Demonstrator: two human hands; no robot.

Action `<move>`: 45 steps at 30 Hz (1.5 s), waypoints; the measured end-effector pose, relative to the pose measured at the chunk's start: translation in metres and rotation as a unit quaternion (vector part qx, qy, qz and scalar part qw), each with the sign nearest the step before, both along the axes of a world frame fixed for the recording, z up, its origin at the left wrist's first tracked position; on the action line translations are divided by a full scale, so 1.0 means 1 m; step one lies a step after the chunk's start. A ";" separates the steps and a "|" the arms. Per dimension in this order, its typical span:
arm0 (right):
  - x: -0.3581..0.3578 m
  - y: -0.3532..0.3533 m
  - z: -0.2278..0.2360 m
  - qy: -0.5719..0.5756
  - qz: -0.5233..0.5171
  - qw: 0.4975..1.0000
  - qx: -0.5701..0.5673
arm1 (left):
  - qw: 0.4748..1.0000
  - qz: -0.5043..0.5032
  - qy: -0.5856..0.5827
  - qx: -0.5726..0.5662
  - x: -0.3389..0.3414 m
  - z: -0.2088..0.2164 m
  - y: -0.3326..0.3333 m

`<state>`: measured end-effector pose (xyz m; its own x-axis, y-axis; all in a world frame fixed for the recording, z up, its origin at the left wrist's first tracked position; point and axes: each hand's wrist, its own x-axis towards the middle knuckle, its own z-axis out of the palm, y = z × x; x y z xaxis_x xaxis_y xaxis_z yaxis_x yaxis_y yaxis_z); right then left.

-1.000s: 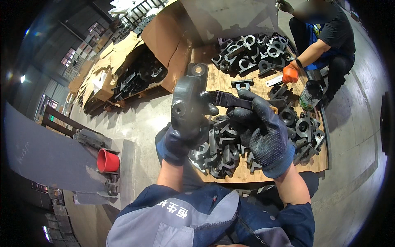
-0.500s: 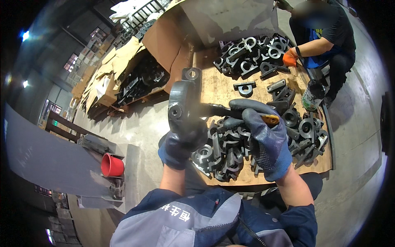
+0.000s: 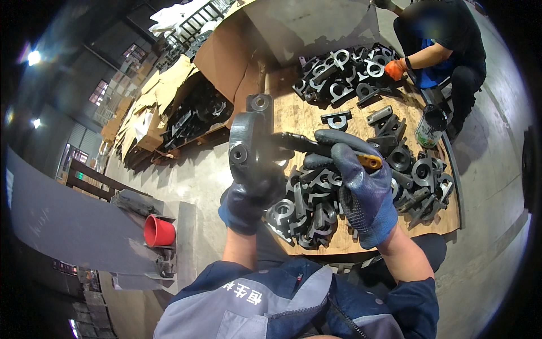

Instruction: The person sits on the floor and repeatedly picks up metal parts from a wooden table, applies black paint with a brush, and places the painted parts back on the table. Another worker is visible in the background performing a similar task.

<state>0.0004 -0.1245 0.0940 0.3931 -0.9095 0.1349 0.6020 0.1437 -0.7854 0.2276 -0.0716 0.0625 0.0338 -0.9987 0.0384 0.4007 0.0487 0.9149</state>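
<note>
My left hand [image 3: 252,200], in a blue and dark coated glove, grips a black pillow-block bearing housing [image 3: 240,135] from below and holds it upright. A bolt hole shows at its top end and a smaller hole on its rounded side. My right hand [image 3: 364,183], gloved alike, is closed round a paintbrush [image 3: 302,143], dark along its length, with a yellow handle end. The brush points left, its tip at the ring's inner side; the exact contact is blurred. Below the hands lies a heap of black housings [image 3: 310,212].
Wooden board [image 3: 299,121] carries more housings [image 3: 344,73] at its far end. An open paint can [image 3: 431,129] stands at its right edge, by a crouching co-worker with an orange glove [image 3: 396,69]. A cardboard-covered pallet [image 3: 152,101] and red bucket [image 3: 159,230] are left.
The housing and brush have shifted slightly left within the view, the brush still at the ring. The co-worker's orange-gloved hand has moved up and left, toward the far heap.
</note>
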 end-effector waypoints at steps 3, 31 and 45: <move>0.000 -0.002 -0.002 -0.001 -0.010 1.000 -0.016 | 0.999 0.028 -0.032 0.012 -0.004 0.001 0.000; -0.005 -0.010 -0.005 -0.032 0.069 0.997 0.034 | 0.993 -0.055 0.094 -0.036 -0.010 0.008 -0.011; -0.006 -0.009 -0.002 -0.023 0.109 0.993 0.040 | 0.999 -0.047 0.019 -0.010 -0.001 -0.002 -0.018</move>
<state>-0.0061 -0.1336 0.0918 0.5765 -0.8124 0.0871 0.5847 0.3357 -0.7386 0.2262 -0.0900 0.0604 -0.0577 -0.9966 0.0587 0.4393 0.0274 0.8979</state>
